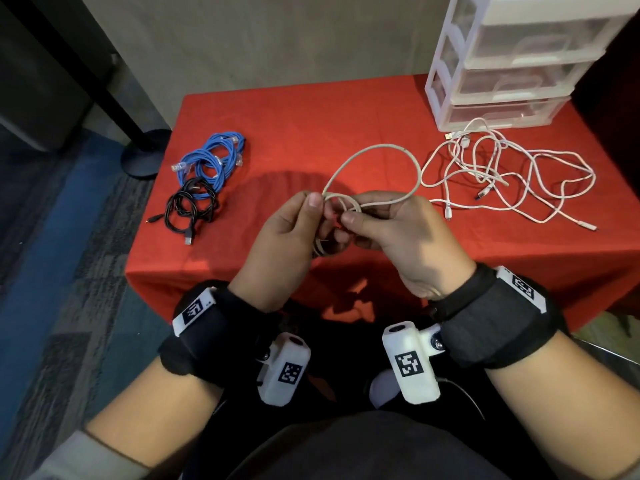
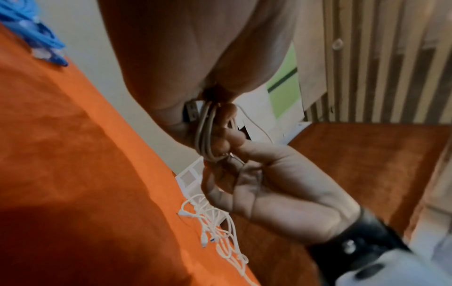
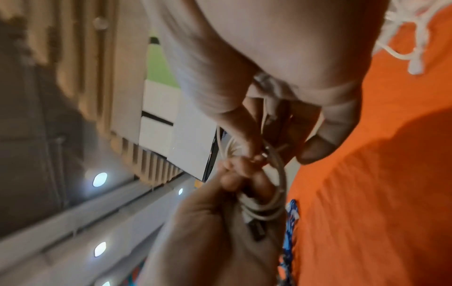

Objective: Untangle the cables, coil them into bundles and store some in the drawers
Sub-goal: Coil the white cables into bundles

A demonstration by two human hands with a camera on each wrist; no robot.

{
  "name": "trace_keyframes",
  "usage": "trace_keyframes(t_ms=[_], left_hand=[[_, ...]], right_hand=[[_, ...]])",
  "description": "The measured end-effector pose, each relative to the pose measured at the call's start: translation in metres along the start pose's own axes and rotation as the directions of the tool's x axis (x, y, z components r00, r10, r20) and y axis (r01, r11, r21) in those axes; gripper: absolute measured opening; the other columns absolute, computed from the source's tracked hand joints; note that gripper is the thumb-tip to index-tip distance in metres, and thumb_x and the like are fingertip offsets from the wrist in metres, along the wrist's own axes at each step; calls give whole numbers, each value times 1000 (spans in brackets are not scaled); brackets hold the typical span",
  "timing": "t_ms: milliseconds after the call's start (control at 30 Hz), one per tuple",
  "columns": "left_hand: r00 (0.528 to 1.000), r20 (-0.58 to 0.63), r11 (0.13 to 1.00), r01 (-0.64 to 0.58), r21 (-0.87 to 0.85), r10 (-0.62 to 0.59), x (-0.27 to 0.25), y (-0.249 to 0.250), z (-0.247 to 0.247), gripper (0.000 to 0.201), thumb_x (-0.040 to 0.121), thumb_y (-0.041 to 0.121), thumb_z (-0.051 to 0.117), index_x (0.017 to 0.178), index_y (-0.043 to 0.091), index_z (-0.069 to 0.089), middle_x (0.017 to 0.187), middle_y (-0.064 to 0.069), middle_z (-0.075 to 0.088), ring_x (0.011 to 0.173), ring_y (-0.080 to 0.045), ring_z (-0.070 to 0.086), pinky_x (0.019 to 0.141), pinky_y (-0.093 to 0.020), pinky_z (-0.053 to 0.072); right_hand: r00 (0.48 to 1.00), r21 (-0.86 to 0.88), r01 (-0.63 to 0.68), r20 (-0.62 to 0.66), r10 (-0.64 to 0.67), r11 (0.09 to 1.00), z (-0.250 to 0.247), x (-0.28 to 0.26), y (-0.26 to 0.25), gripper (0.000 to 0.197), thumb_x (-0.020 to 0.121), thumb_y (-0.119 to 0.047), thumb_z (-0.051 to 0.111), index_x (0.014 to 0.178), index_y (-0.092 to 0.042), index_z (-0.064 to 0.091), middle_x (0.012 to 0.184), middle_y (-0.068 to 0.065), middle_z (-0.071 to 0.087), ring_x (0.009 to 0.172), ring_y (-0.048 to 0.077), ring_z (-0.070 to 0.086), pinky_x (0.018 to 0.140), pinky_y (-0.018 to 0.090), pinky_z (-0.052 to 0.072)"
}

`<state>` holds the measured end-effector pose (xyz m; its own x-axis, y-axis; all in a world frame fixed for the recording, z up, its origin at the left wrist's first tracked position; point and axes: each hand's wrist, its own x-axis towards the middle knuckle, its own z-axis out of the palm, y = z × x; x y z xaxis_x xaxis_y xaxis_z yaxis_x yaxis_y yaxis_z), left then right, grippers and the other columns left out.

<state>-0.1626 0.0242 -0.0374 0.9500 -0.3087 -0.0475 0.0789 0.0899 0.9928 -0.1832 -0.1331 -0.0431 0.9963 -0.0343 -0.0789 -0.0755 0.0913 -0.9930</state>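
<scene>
Above the table's front edge, both hands hold a pale grey cable (image 1: 375, 147). My left hand (image 1: 317, 211) grips its small coil (image 2: 204, 135), thumb on top; a USB plug (image 3: 256, 230) sticks out of the coil. My right hand (image 1: 360, 216) pinches the cable's free run beside the coil (image 3: 265, 210). A wide loose loop arcs away over the red cloth. A tangle of white cables (image 1: 502, 174) lies at the right, in front of the translucent drawer unit (image 1: 512, 64), whose drawers are closed.
A coiled blue cable bundle (image 1: 211, 157) and a black cable bundle (image 1: 190, 206) lie at the table's left. The table (image 1: 311, 112) has a red cloth. On the floor at the far left stands a black pole base (image 1: 142, 154).
</scene>
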Motion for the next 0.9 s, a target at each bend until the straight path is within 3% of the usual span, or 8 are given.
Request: trace_keyframes(t_ms=[100, 200, 300, 400, 533, 633, 733, 900], left_hand=[[980, -49, 924, -164, 346, 192, 4, -4, -5, 32, 110, 25, 41, 86, 12, 57, 69, -4, 57, 69, -19, 58, 70, -44, 55], [964, -69, 898, -211, 386, 256, 7, -5, -6, 35, 107, 38, 43, 92, 12, 60, 79, -24, 60, 73, -43, 59, 69, -60, 54], [965, -61, 898, -214, 385, 256, 7, -6, -5, 33, 107, 37, 43, 94, 14, 61, 80, -25, 60, 75, -47, 58, 70, -63, 54], [975, -35, 915, -195, 353, 221, 5, -5, -3, 30, 109, 31, 43, 92, 13, 61, 76, -21, 57, 66, -35, 55, 68, -60, 57], [958, -36, 877, -244, 413, 283, 4, 1, -3, 29, 109, 25, 42, 88, 13, 57, 68, 1, 51, 64, -13, 48, 61, -36, 49], [958, -21, 866, -250, 432, 287, 5, 0, -4, 29, 109, 33, 43, 89, 15, 56, 66, 1, 49, 59, -27, 47, 57, -41, 50], [965, -39, 873, -219, 435, 261, 8, 2, -6, 28, 108, 34, 44, 86, 21, 56, 65, 8, 46, 59, -16, 43, 57, -47, 52], [962, -10, 841, -234, 487, 273, 6, 12, -5, 30, 109, 24, 44, 92, 3, 58, 66, 3, 47, 52, -3, 53, 56, -39, 55]], right_hand=[[996, 64, -84, -34, 86, 994, 2, -2, -2, 14, 95, -6, 67, 96, -15, 78, 100, 13, 77, 90, 19, 64, 79, 35, 45], [995, 131, -93, -12, 95, 987, 4, -3, -6, 14, 99, -6, 62, 95, -12, 74, 95, 8, 75, 94, 23, 63, 85, 39, 44], [987, 142, -161, 29, 159, 977, 1, -2, -8, 19, 102, -9, 56, 89, -14, 69, 85, 2, 73, 91, 24, 62, 88, 43, 43], [979, 172, -197, 79, 185, 965, -2, -4, -5, 20, 102, -12, 56, 86, -13, 69, 90, 6, 72, 88, 25, 62, 89, 46, 43], [955, 249, -237, 235, 179, 939, -4, -9, -6, 25, 96, -17, 54, 71, -14, 58, 85, 7, 63, 88, 22, 61, 87, 45, 42], [932, 261, -283, 302, 200, 923, -3, -11, -11, 23, 89, -20, 49, 66, -16, 51, 86, 10, 60, 94, 25, 55, 83, 43, 42], [950, 267, -254, 249, 189, 930, -1, -14, -7, 14, 98, -13, 57, 86, -11, 62, 100, 16, 60, 96, 29, 60, 71, 36, 56], [960, 155, -198, 232, 159, 968, -7, -16, -2, 10, 97, -14, 66, 103, -8, 61, 103, 12, 57, 92, 19, 60, 71, 35, 57]])
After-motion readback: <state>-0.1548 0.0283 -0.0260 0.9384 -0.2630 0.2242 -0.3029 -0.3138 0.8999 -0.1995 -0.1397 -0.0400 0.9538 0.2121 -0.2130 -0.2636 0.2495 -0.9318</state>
